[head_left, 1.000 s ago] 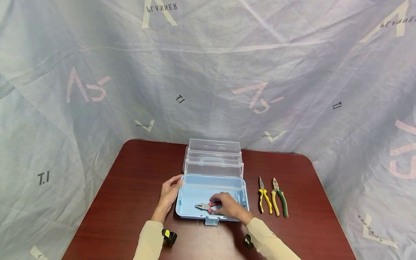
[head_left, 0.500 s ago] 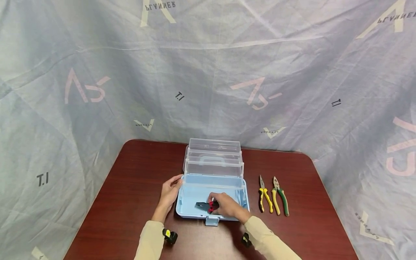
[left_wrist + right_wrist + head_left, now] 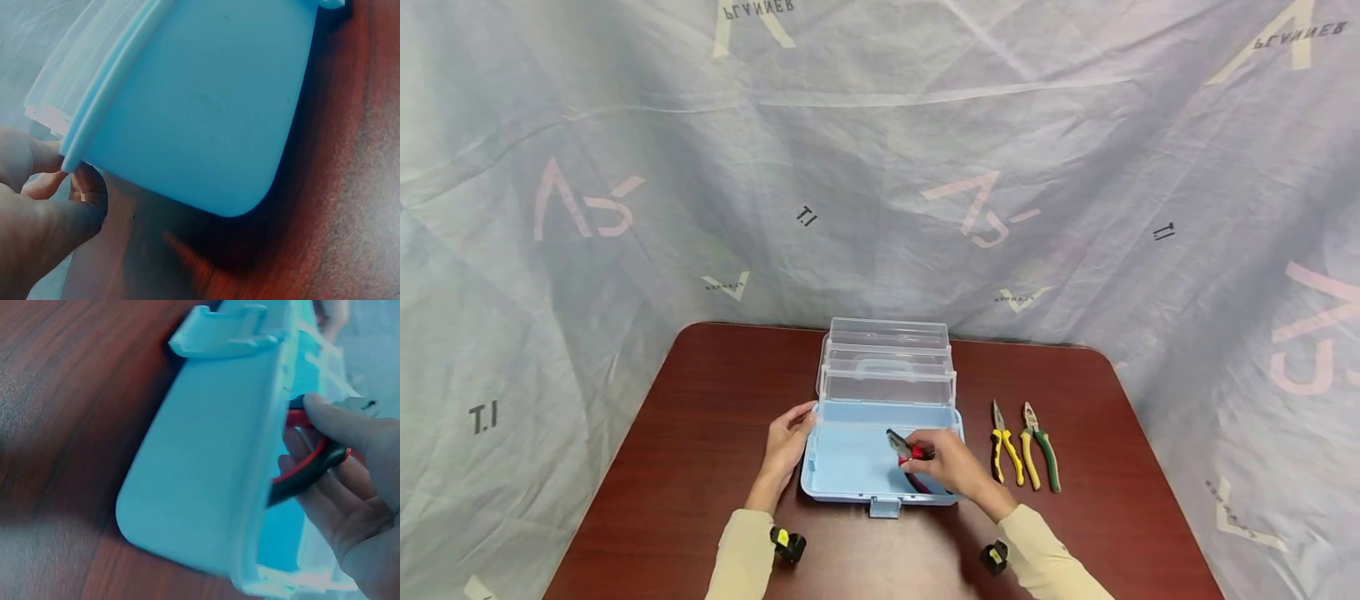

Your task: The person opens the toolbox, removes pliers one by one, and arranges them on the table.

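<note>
A light blue plastic toolbox [image 3: 842,497] stands with its lid back and its clear trays [image 3: 887,387] raised behind. At its back left corner, my left hand [image 3: 786,442] grips the rim, fingers and thumb curled around the edge in the left wrist view. My right hand [image 3: 953,461] holds combination pliers [image 3: 898,445] with red and black handles over the box's right half. Their steel head points up and to the left. In the right wrist view, thumb and fingers close around the pliers' handles [image 3: 306,472], whose lower ends dip behind the box's front rim.
Right of the toolbox lie long-nose pliers [image 3: 1006,450] with yellow and black handles, and combination pliers [image 3: 1040,454] with yellow and green handles. A latch [image 3: 884,508] sticks out at the box front. The dark red table [image 3: 700,467] backs onto a grey cloth [image 3: 865,167].
The red-handled pliers lay flat in the toolbox; my right hand has gripped them, lifted them and tilted their head up, moving slightly right. My left hand keeps its place on the rim.
</note>
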Tool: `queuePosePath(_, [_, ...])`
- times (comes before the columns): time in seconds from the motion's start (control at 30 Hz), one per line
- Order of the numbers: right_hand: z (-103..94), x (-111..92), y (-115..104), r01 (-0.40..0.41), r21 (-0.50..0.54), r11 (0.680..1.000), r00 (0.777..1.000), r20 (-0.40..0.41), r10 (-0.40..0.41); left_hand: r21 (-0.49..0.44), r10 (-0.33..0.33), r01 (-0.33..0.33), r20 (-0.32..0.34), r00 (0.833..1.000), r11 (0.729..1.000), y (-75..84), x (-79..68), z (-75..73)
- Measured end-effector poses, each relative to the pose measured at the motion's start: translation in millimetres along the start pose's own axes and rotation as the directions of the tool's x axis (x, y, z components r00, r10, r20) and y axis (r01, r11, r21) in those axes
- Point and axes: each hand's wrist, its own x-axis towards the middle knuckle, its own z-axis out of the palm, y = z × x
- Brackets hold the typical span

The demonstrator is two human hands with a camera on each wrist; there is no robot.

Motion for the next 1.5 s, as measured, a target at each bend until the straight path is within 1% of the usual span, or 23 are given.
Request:
queuePosePath(0.07, [-6.8, -1.2, -0.1, -0.020, 0.054, 0.998, 0.999, -0.042, 0.022, 0.005, -0.010, 0.010, -0.003, 1.000, 1.000, 0.7, 0.1, -1.2])
queuePosePath(0.17, [-17.9, -3.1, 0.4, -0.055, 0.128, 0.990, 0.991, -0.110, 0.070, 0.011, -0.016, 0.016, -0.005, 1.000, 1.000, 1.6, 0.8, -2.5])
queuePosePath(0.3, [-37.5, -6.6, 1.2, -0.126, 0.207, 0.970, 0.971, -0.173, 0.163, 0.019, -0.018, 0.018, 0.001, 1.000, 1.000, 2.3, 1.6, -3.3])
queuePosePath(0.4, [-54.5, -10.7, 3.3, -0.211, 0.228, 0.951, 0.938, -0.225, 0.262, 0.020, -0.016, 0.016, 0.006, 1.000, 1.000, 2.1, 1.8, -3.0])
queuePosePath(0.53, [-76.0, -16.6, 7.0, -0.317, 0.260, 0.912, 0.880, -0.278, 0.385, 0.011, -0.023, 0.023, 0.008, 1.000, 1.000, 2.7, -0.2, -3.1])
queuePosePath(0.63, [-91.1, -22.6, 10.0, -0.371, 0.291, 0.882, 0.849, -0.280, 0.449, 0.011, -0.029, 0.029, 0.007, 1.000, 1.000, 3.0, -0.5, -2.8])
queuePosePath(0.7, [-100.1, -26.7, 13.3, -0.395, 0.312, 0.864, 0.832, -0.277, 0.481, 0.011, -0.026, 0.026, 0.004, 1.000, 1.000, 2.7, 0.1, -2.1])
queuePosePath(0.73, [-104.7, -29.1, 15.7, -0.407, 0.310, 0.859, 0.826, -0.276, 0.491, 0.009, -0.026, 0.026, 0.001, 1.000, 1.000, 2.5, 0.3, -1.7])
queuePosePath(0.87, [-121.1, -38.5, 28.3, -0.436, 0.278, 0.856, 0.813, -0.285, 0.507, 0.002, -0.020, 0.020, 0.007, 1.000, 1.000, 1.4, 0.2, -1.0])
queuePosePath(0.93, [-128.2, -43.7, 35.9, -0.446, 0.247, 0.860, 0.811, -0.295, 0.505, -0.006, -0.020, 0.020, 0.012, 1.000, 1.000, 0.9, -0.3, -1.1])
queuePosePath(1.0, [-134.6, -48.8, 43.5, -0.459, 0.236, 0.857, 0.806, -0.296, 0.513, -0.013, -0.020, 0.021, 0.016, 1.000, 1.000, -0.2, -0.3, -1.0])
queuePosePath(1.03, [-137.3, -51.4, 47.1, -0.468, 0.234, 0.852, 0.798, -0.303, 0.522, -0.012, -0.017, 0.017, 0.016, 1.000, 1.000, -0.7, -0.4, -1.0])
queuePosePath(1.13, [-145.7, -60.0, 58.7, -0.490, 0.224, 0.842, 0.792, -0.288, 0.538, -0.013, -0.014, 0.014, 0.003, 1.000, 1.000, -1.6, -0.1, -0.8])
queuePosePath(1.23, [-153.4, -69.4, 69.4, -0.524, 0.206, 0.826, 0.778, -0.279, 0.563, -0.008, -0.013, 0.013, -0.006, 1.000, 1.000, -1.6, -0.5, -0.2])
queuePosePath(1.33, [-161.1, -79.4, 80.3, -0.556, 0.170, 0.813, 0.766, -0.275, 0.581, -0.007, -0.016, 0.016, -0.008, 1.000, 1.000, -0.8, -1.6, 0.4])
queuePosePath(1.43, [-168.5, -89.4, 90.7, -0.590, 0.131, 0.797, 0.747, -0.286, 0.600, -0.007, -0.018, 0.018, -0.008, 1.000, 1.000, 0.0, -1.8, 1.0])
queuePosePath(1.5, [-173.3, -95.9, 97.6, -0.598, 0.118, 0.793, 0.744, -0.288, 0.603, -0.008, -0.020, 0.020, -0.007, 1.000, 1.000, 0.7, -1.9, 1.2])
